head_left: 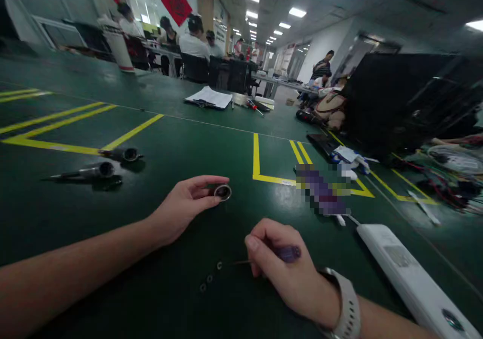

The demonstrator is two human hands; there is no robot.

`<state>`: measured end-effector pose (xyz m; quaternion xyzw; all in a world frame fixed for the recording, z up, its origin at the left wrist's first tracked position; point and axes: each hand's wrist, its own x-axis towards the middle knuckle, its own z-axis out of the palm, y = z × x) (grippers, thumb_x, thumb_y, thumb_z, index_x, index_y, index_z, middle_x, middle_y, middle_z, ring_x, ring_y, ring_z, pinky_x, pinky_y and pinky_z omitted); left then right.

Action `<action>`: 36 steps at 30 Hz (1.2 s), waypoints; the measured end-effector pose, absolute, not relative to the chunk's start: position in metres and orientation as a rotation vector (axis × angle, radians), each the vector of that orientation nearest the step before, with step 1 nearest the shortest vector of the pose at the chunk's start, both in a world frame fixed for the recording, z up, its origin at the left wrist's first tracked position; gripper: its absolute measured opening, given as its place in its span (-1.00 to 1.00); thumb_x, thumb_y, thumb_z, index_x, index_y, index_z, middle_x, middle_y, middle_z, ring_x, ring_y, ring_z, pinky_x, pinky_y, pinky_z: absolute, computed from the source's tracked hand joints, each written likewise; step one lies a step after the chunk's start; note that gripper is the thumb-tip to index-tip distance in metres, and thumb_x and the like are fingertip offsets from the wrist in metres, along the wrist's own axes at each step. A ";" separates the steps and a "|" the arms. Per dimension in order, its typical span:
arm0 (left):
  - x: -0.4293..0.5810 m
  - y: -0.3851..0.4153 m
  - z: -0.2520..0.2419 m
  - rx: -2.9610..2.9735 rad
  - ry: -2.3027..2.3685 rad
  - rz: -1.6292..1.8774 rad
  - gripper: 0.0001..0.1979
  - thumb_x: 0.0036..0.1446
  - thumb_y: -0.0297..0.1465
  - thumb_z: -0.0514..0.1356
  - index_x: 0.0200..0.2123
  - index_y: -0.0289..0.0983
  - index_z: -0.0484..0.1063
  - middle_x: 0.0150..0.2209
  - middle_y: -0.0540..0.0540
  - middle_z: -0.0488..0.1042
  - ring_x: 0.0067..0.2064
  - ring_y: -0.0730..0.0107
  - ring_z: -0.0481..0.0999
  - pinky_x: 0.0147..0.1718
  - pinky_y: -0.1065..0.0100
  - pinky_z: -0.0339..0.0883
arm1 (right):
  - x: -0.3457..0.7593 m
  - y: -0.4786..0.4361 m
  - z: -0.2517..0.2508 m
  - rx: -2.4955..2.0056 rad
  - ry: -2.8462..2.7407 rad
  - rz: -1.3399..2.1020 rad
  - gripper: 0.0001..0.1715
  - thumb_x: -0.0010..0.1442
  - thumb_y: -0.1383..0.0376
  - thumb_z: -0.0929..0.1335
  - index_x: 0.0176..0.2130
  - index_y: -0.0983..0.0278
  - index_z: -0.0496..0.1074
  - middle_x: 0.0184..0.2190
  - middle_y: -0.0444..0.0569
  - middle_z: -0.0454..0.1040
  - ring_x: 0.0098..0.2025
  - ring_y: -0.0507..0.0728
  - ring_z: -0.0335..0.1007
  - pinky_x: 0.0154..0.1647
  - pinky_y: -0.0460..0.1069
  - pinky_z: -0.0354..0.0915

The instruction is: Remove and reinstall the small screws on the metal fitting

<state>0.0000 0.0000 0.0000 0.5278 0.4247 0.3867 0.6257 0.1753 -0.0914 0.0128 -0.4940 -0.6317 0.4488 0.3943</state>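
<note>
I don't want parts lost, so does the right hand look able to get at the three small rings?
Probably yes: the right hand is close to the rings, with nothing blocking the way, though its grip is taken up by the screwdriver, which points towards them.

left hand (184,200) pinches metal ring (228,194); right hand (287,278) grips screwdriver (290,254).

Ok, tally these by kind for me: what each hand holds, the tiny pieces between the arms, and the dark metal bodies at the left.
Round metal part, in the left hand: 1
Purple-handled tool, in the right hand: 1
Tiny ring-like pieces: 3
Dark metal bodies: 2
Total: 7
</note>
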 end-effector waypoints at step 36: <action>0.006 -0.004 -0.003 1.431 1.008 0.999 -0.80 -0.20 -0.48 0.25 -0.38 -0.28 0.48 -0.21 -0.06 0.57 -0.12 0.26 0.53 -0.07 0.25 0.41 | 0.175 -0.093 -0.002 -1.164 -2.036 0.490 -0.86 0.19 0.43 0.26 -0.20 0.28 0.31 -0.22 -0.01 0.38 -0.18 0.08 0.30 -0.18 0.00 0.30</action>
